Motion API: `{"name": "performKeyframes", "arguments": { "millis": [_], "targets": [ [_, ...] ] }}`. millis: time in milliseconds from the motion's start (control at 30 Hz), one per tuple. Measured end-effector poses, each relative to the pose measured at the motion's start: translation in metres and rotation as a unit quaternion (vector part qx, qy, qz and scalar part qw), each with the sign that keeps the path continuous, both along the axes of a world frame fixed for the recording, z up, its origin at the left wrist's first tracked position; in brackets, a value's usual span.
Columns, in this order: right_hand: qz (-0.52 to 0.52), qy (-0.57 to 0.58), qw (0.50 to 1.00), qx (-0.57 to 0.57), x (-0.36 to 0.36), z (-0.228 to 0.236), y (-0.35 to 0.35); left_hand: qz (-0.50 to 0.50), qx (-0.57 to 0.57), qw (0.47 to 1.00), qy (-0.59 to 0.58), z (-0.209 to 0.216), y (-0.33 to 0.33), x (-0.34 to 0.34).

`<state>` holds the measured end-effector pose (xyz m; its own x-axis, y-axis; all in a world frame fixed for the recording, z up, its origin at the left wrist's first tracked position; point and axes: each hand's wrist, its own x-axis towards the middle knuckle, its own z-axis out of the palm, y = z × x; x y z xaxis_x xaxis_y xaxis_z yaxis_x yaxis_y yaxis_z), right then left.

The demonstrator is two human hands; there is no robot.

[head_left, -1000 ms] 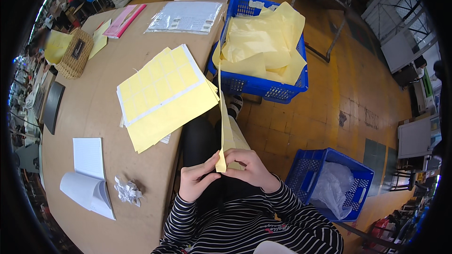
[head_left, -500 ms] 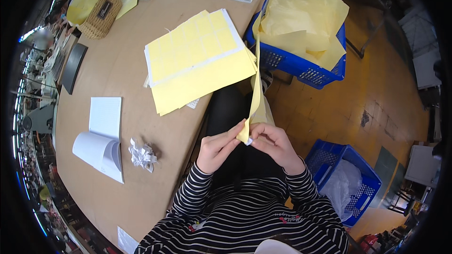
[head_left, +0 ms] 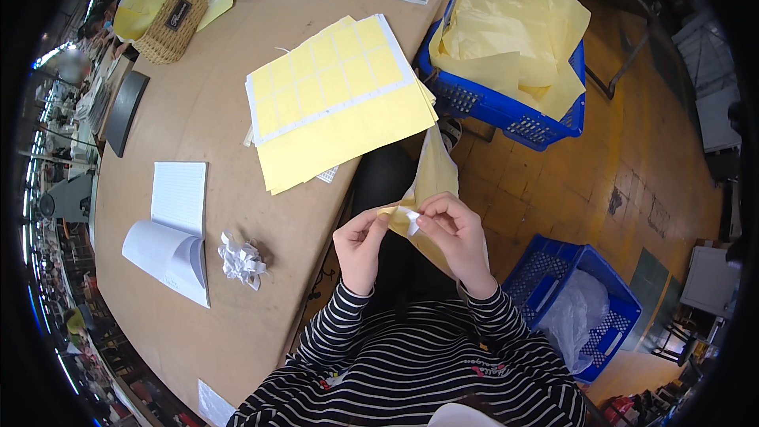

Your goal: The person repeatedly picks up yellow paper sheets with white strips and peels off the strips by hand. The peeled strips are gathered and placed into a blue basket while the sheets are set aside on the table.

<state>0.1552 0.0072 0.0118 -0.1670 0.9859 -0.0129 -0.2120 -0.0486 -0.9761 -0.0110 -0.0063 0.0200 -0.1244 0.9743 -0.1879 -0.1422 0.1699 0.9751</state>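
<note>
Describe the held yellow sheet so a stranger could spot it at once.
Find the big brown table, then the blue crate of yellow paper right of it. Below that crate, the left hand pinches the yellow sheet at its near end, the right hand a white piece there. Unlike the yellow paper or the yellow stack, it is held.

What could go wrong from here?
1. The yellow sheet might tear or crease where the left hand pinches its end, near the white piece at the right hand's fingertips.
2. The yellow stack overhangs the table edge; a bump could slide sheets off.
</note>
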Motion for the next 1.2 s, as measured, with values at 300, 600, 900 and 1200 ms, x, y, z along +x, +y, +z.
{"name": "performKeyframes", "arguments": {
  "millis": [300,600,900,1200],
  "targets": [
    [-0.091,-0.155,0.981,0.076,-0.011,0.005,0.003,-0.014,0.006,1.000,-0.020,-0.002,-0.009,0.011],
    [-0.068,-0.241,0.962,0.112,0.001,0.010,0.005,0.010,0.003,1.000,-0.001,-0.005,-0.009,0.003],
    [-0.186,-0.259,0.947,0.043,0.079,-0.006,0.010,0.191,-0.047,0.976,-0.093,-0.018,0.004,-0.028],
    [-0.359,0.022,0.931,-0.068,0.150,-0.030,-0.013,0.198,-0.058,0.969,-0.133,-0.033,0.000,-0.019]
  ]
}}
